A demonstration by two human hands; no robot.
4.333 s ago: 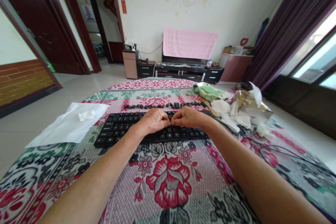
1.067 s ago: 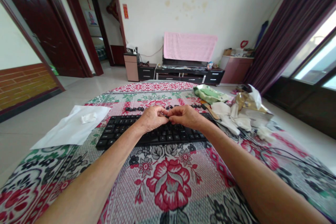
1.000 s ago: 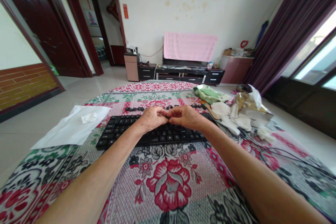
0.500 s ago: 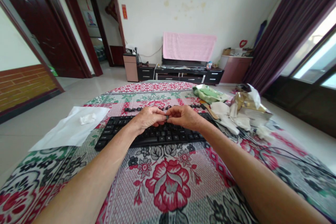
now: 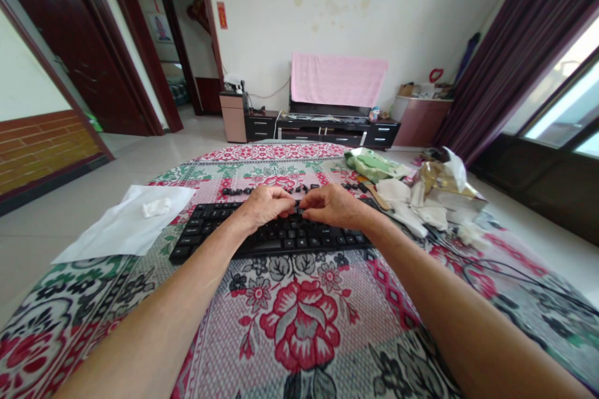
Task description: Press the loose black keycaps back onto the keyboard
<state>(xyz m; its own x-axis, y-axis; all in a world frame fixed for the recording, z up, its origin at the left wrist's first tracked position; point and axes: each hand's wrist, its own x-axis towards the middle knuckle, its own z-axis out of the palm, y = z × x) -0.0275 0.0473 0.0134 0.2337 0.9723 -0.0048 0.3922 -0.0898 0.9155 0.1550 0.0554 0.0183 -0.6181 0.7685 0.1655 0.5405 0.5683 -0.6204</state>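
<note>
A black keyboard [image 5: 262,244] lies across the patterned tablecloth in front of me. Both my hands meet above its middle, at the far rows. My left hand [image 5: 269,207] is closed in a pinch, its fingertips at a small dark keycap [image 5: 297,205]. From the other side, the thumb and forefinger of my right hand [image 5: 330,206] close on the same piece. My fingers partly cover it, and its face is too small to read. Behind the keyboard runs a row of loose black keycaps [image 5: 238,191], partly hidden by my hands.
At the left lies a white sheet [image 5: 116,224] with a crumpled white tissue [image 5: 156,207] on it. To the right are a green packet [image 5: 374,165], white cloths [image 5: 405,209], a gold-coloured bag [image 5: 444,184] and black cables [image 5: 505,271]. A TV stand [image 5: 322,131] stands beyond the table.
The fingertips of my right hand have shifted slightly away from my left ones, and the small keycap between them shows a little differently. The view has tilted slightly.
</note>
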